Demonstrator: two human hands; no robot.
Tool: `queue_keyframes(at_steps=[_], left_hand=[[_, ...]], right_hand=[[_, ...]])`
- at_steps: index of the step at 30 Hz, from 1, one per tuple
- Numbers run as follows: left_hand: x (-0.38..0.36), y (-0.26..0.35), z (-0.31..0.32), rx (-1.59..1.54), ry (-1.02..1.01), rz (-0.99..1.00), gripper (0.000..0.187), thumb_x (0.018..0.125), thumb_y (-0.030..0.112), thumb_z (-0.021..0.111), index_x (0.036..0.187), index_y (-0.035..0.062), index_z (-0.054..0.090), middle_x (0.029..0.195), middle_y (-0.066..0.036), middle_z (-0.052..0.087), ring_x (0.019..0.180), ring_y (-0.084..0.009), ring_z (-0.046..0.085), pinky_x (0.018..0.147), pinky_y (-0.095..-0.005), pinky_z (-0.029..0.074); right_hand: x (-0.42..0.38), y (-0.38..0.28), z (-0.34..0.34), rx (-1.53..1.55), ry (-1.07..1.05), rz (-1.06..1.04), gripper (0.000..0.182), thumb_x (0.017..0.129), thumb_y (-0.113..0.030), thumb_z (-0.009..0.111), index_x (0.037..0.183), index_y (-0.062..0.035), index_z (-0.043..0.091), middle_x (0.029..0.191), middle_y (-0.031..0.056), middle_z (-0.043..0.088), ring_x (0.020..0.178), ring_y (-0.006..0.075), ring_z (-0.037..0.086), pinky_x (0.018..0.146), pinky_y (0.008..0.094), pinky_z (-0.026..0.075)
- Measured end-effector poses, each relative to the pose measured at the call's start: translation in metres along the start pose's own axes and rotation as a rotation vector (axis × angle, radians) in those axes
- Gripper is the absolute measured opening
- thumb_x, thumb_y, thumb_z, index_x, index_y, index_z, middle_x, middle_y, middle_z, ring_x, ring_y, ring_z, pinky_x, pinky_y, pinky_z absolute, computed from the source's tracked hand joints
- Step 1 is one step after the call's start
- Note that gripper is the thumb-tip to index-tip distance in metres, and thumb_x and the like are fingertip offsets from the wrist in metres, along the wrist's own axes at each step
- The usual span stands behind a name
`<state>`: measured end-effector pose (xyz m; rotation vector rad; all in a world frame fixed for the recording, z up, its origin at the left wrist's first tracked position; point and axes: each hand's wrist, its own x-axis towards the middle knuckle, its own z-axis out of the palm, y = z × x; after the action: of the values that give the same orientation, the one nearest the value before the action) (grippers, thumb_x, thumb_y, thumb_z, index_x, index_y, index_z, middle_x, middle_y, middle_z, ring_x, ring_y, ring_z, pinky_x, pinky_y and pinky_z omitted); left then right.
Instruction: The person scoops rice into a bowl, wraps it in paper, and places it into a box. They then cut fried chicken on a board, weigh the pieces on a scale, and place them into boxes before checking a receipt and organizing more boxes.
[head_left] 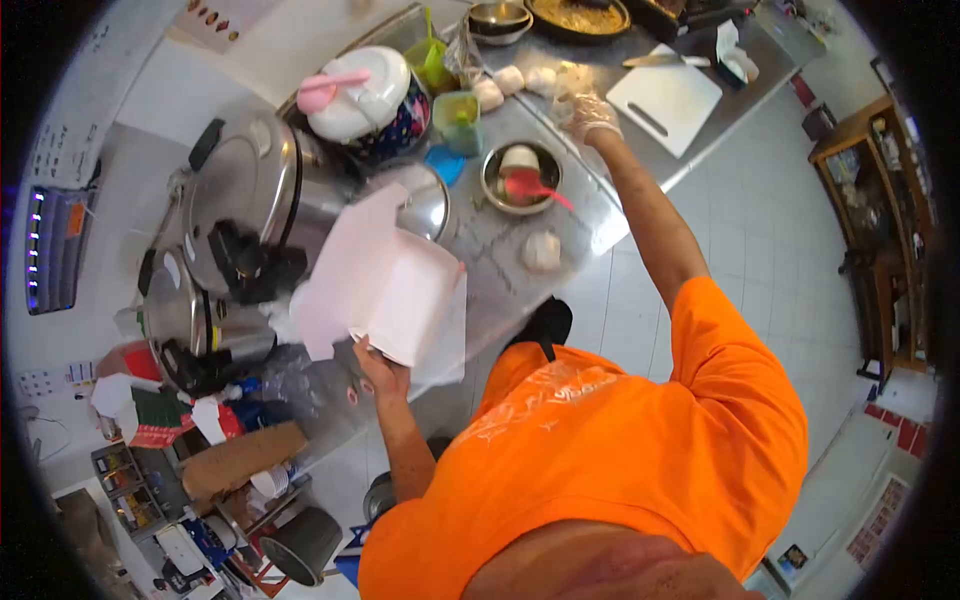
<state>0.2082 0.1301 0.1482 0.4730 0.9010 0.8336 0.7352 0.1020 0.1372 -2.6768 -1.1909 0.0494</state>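
My left hand (383, 374) grips the near corner of an open white takeaway box (408, 292), its lid folded back to the left and its inside bare. My right hand (590, 115), in a clear plastic glove, reaches to the far side of the steel counter. It is at the end of a row of small white wrapped bundles (508, 80); its fingers are too blurred to show whether they hold one. Between my hands stands a steel bowl (496, 197) holding a white cup (519, 157) and a red spoon (530, 184). Another white bundle (542, 252) lies near the counter's edge.
A white cutting board (665, 100) with a knife (665, 61) lies beyond my right hand. Large steel pots (245, 190) and a flowered container (372, 100) line the wall side. At the back is a pan of food (580, 15). A bin (300, 545) stands lower left.
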Motion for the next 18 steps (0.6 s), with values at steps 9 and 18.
queue_keyframes(at_steps=[9, 18], left_hand=[[0.083, -0.082, 0.152, 0.074, 0.082, 0.049, 0.058, 0.089, 0.039, 0.036, 0.132, 0.0015, 0.039, 0.13, -0.012, 0.049, 0.12, -0.0273, 0.048, 0.101, -0.0406, 0.037], [0.222, -0.206, 0.249, 0.363, 0.011, 0.495, 0.048, 0.094, 0.027, 0.031, 0.132, -0.0028, 0.036, 0.13, -0.017, 0.044, 0.12, -0.0241, 0.042, 0.102, -0.0366, 0.031]], right_hand=[[0.2, 0.009, 0.063, -0.097, -0.591, -0.23, 0.055, 0.074, -0.031, 0.07, 0.125, -0.0206, 0.055, 0.122, 0.0201, 0.057, 0.114, 0.036, 0.054, 0.093, 0.0422, 0.046], [0.167, 0.119, 0.028, 1.734, -0.745, 0.288, 0.051, 0.081, -0.026, 0.061, 0.128, -0.0105, 0.048, 0.113, 0.0093, 0.06, 0.1, 0.024, 0.06, 0.083, 0.0373, 0.051]])
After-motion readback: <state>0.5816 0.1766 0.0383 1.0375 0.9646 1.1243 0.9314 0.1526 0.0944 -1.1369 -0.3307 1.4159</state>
